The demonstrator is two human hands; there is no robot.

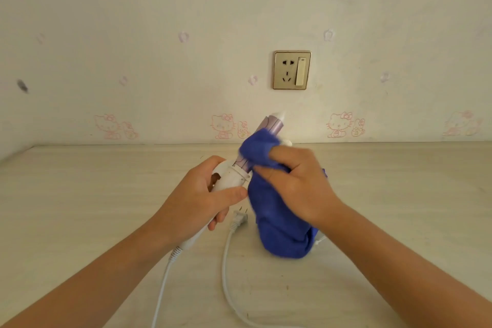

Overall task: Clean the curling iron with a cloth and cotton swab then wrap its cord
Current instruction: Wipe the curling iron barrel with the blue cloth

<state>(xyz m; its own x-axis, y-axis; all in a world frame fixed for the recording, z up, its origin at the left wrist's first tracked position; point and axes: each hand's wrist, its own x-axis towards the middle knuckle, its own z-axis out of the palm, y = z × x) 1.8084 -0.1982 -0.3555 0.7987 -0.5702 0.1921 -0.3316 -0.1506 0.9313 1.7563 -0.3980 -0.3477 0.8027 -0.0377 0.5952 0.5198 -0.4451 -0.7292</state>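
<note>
Left hand (202,192), centre-left of frame, clenched round the white plastic handle of the white-and-lilac curling iron (231,176); thumb lies across the handle's front, fingers curl behind. Iron held above the pale wood-grain tabletop (80,208), tilted, barrel pointing up & to the right, white tip just above frame centre against the wall.

Right hand (298,181), centre-right, grasps a blue soft cloth (277,224) and pinches it round the mid part of the lilac barrel; fingertips wrapped in the fabric, thumb on the near side. Lower barrel near the handle & the top end w/ white tip stay uncovered. Rest of cloth hangs down in a bunch under the hand, bottom edge at or near the tabletop, can't tell if touching.

White power cord (226,269) leaves the handle's lower end, runs down to the bottom edge of frame, comes back up in a loop; its white two-pin plug (240,217) lies on the table between the two hands, just left of the cloth, unplugged.

Upper right of centre: gold-framed wall socket with a switch (292,70), on cream wallpaper w/ pink cartoon cat prints (222,125).
</note>
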